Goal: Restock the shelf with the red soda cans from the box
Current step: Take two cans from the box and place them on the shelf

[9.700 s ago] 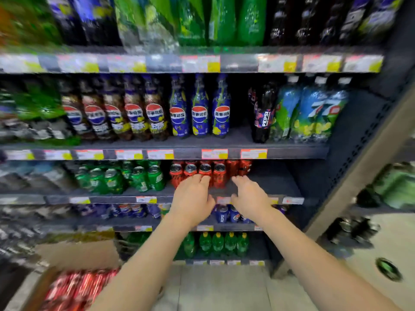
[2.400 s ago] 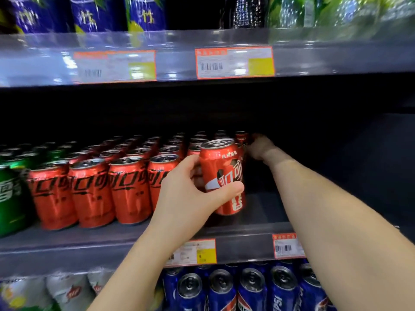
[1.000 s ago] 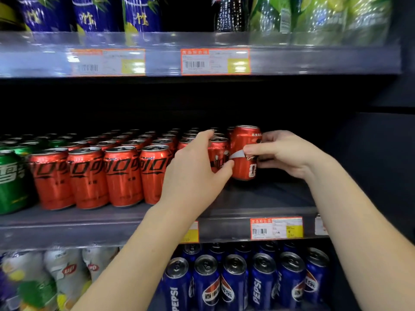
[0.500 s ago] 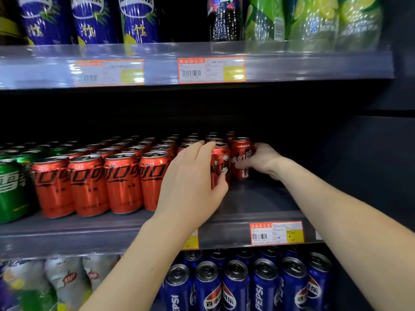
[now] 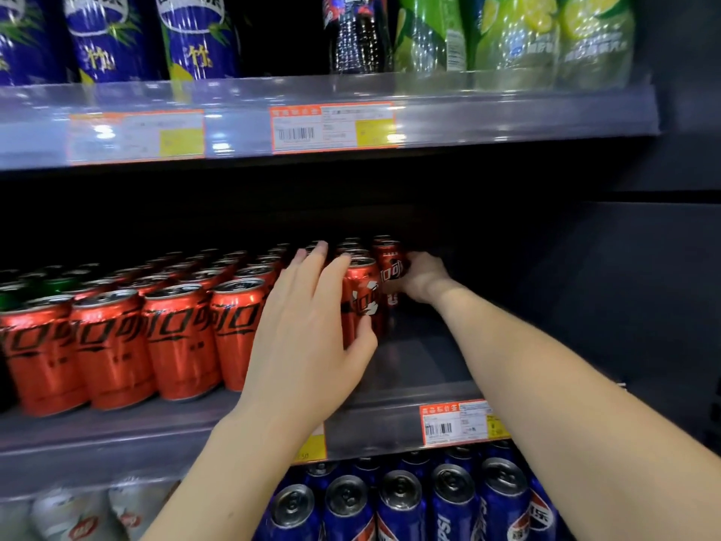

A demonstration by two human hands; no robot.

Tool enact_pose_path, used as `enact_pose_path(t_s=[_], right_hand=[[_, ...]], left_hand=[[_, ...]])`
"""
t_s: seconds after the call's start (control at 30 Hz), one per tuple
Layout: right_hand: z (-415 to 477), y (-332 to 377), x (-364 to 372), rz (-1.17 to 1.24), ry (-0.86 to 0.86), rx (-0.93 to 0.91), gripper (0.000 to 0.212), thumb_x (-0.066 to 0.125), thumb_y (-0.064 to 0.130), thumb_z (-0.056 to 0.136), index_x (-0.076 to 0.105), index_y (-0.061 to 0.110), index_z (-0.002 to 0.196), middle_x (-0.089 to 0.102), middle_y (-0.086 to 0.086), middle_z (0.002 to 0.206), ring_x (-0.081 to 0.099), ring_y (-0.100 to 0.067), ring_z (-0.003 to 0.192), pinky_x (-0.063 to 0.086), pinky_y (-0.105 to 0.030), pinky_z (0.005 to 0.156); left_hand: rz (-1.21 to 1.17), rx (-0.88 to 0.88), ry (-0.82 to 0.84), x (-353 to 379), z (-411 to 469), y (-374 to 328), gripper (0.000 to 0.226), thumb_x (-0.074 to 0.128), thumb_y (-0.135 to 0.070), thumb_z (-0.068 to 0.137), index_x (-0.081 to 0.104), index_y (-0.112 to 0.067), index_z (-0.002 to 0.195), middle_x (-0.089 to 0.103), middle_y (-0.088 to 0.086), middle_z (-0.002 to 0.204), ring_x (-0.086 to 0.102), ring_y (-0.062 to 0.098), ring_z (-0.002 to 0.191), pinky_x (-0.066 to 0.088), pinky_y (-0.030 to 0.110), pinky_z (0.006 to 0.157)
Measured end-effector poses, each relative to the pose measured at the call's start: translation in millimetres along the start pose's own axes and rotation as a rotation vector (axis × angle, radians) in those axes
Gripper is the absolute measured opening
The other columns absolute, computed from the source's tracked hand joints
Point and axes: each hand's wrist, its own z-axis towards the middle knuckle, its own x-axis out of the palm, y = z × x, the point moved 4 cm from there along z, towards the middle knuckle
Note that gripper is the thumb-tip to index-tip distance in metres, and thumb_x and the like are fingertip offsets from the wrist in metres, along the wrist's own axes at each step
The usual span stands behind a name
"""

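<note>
Rows of red soda cans [image 5: 177,337] fill the middle shelf [image 5: 413,365], running from front to back. My left hand [image 5: 312,329] cups the front red can [image 5: 363,302] of the rightmost row, thumb on its front and fingers spread over its top. That can stands upright on the shelf. Further back, my right hand [image 5: 423,279] grips another red can [image 5: 392,267] from its right side, just behind and to the right of the first. The box is out of view.
Right of the red cans the shelf floor is bare and dark up to the side wall [image 5: 624,306]. Green cans [image 5: 15,298] stand at far left. The upper shelf edge [image 5: 335,126] overhangs with price tags, bottles above. Blue Pepsi cans [image 5: 452,505] stand below.
Over the last second my right hand carried its can from the front to deeper in the shelf and set it down. My left hand stayed on the front can.
</note>
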Motion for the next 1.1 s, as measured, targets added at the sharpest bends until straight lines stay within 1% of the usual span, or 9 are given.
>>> enact_pose_path(t_s=[0.33,0.4,0.47,0.53,0.63,0.8,0.97,1.03,1.1], right_hand=[[0.0,-1.6,-2.2,-0.036,0.009,-0.009,0.069,0.091,0.038,0.070,0.062,0.021,0.130,0.068,-0.002,0.128,0.063,-0.022,0.119,0.049,-0.033,0.102],[-4.4,-0.9,-11.8,-0.022,-0.063,-0.023,0.078,0.092,0.040,0.068,0.059,0.019,0.135,0.067,-0.003,0.131,0.064,-0.021,0.119,0.050,-0.034,0.103],[-12.0,4.2,-30.1,-0.043,-0.166,-0.038,0.083,0.088,0.045,0.072,0.054,0.018,0.143,0.065,-0.005,0.135,0.063,-0.024,0.122,0.050,-0.036,0.104],[-24.1,11.4,-47.7,-0.102,-0.205,-0.049,0.071,0.080,0.045,0.081,0.055,0.019,0.143,0.065,-0.007,0.135,0.062,-0.026,0.123,0.050,-0.034,0.104],[-52.7,21.4,-62.5,-0.211,-0.198,-0.091,0.052,0.068,0.030,0.090,0.059,0.024,0.141,0.064,-0.009,0.137,0.061,-0.028,0.124,0.050,-0.034,0.105],[-114.5,36.3,-54.9,-0.311,-0.164,-0.236,0.054,0.060,0.021,0.090,0.056,0.021,0.144,0.062,-0.011,0.138,0.059,-0.032,0.126,0.050,-0.041,0.105],[-157.0,37.9,-44.6,-0.424,-0.135,-0.267,0.042,0.059,0.020,0.091,0.061,0.017,0.133,0.066,-0.011,0.129,0.061,-0.035,0.118,0.055,-0.045,0.093],[-162.7,41.2,-42.8,-0.469,-0.137,-0.267,0.042,0.058,0.017,0.092,0.059,0.015,0.134,0.060,-0.009,0.136,0.058,-0.032,0.124,0.055,-0.045,0.093],[-169.5,49.8,-39.9,-0.492,-0.142,-0.271,0.047,0.057,0.014,0.095,0.053,0.015,0.141,0.053,-0.005,0.146,0.050,-0.026,0.136,0.050,-0.042,0.100]], left_hand=[[0.046,0.013,0.017,-8.6,1.8,6.9,0.068,0.069,-0.035,0.090,0.046,-0.013,0.150,0.044,0.009,0.157,0.037,0.028,0.149,0.024,0.034,0.122],[0.059,0.016,0.024,-9.7,2.5,7.9,0.068,0.067,-0.036,0.090,0.045,-0.014,0.151,0.043,0.008,0.158,0.036,0.027,0.149,0.023,0.033,0.121],[0.065,0.021,0.033,-11.2,3.8,6.0,0.068,0.065,-0.036,0.092,0.043,-0.015,0.152,0.042,0.007,0.159,0.034,0.026,0.150,0.024,0.034,0.122],[0.069,0.031,0.049,-13.1,5.8,0.3,0.067,0.063,-0.036,0.093,0.043,-0.014,0.153,0.042,0.007,0.159,0.036,0.027,0.149,0.028,0.038,0.123],[0.083,0.029,0.083,-16.8,10.2,-7.8,0.065,0.061,-0.037,0.093,0.046,-0.012,0.151,0.050,0.009,0.153,0.044,0.029,0.143,0.034,0.046,0.121],[0.139,0.047,0.128,-22.3,11.6,-17.8,0.061,0.059,-0.041,0.093,0.049,-0.013,0.146,0.059,0.005,0.139,0.054,0.026,0.130,0.041,0.043,0.113],[0.207,0.043,0.178,-18.5,13.5,-14.9,0.052,0.058,-0.042,0.093,0.055,-0.013,0.136,0.064,0.007,0.123,0.061,0.028,0.114,0.046,0.041,0.100],[0.214,0.032,0.212,-15.6,18.2,-8.3,0.049,0.059,-0.041,0.092,0.057,-0.012,0.131,0.064,0.009,0.117,0.061,0.030,0.109,0.045,0.042,0.100],[0.176,0.027,0.235,-15.6,22.4,-4.7,0.047,0.060,-0.038,0.091,0.058,-0.010,0.129,0.064,0.010,0.112,0.061,0.031,0.104,0.046,0.042,0.096]])
